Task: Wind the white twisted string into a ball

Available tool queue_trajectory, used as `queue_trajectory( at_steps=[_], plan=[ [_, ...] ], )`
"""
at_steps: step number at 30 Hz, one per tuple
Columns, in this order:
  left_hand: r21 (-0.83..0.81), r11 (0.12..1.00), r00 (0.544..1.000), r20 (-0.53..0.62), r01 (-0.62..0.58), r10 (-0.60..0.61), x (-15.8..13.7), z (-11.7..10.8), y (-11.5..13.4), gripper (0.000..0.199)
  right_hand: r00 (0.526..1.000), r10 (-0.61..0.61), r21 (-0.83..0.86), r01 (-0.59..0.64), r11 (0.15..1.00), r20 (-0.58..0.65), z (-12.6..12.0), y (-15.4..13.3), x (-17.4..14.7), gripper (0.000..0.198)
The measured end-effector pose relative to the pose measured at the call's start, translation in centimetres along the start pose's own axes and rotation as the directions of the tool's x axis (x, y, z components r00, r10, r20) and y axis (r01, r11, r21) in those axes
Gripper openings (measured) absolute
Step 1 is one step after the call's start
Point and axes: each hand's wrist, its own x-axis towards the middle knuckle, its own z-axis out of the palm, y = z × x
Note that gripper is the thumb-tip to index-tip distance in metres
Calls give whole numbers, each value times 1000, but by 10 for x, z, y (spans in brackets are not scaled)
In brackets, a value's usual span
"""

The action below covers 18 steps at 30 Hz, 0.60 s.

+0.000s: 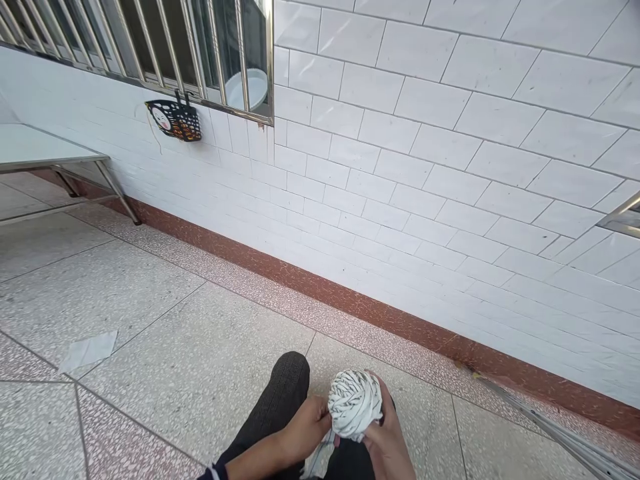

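A thick ball of white yarn with dark streaks [354, 404] sits above my lap, between my knees. My right hand [387, 440] grips the ball from its right side and below, fingers wrapped around it. On the ball's left edge, my left hand [306, 427] is closed in a pinch on a strand of the same yarn; its fingertips are partly hidden. Loose white yarn [320, 455] hangs below the hands, between my legs in dark trousers [280, 400].
A white tiled wall [375, 160] rises in front, with a red-brown base strip. A black basket [175, 120] hangs from the window bars. A metal-legged table [50, 147] stands left. Paper [90, 351] lies on the speckled floor; pipes or cables [545, 423] run along the right.
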Motion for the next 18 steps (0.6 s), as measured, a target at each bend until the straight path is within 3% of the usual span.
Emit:
queue_trajectory(
  at_steps=[4, 8, 13, 18],
  plan=[
    [-18, 1000, 997, -77, -20, 19, 1, 7, 5, 26, 970, -241, -229, 229, 946, -25, 1, 15, 8, 81],
    [-88, 996, 997, -73, -15, 9, 0, 0, 16, 19, 889, -437, -341, 456, 822, 137, -4, 30, 14, 84],
    [-273, 961, 997, 70, 34, -15, -9, -10, 38, 34, 852, -495, -360, 522, 773, 171, -3, 27, 14, 80],
    [-590, 798, 990, 124, 125, -63, -32, -16, 52, 47, 784, -596, -514, 588, 625, 173, 16, 16, 3, 76]
  ],
)
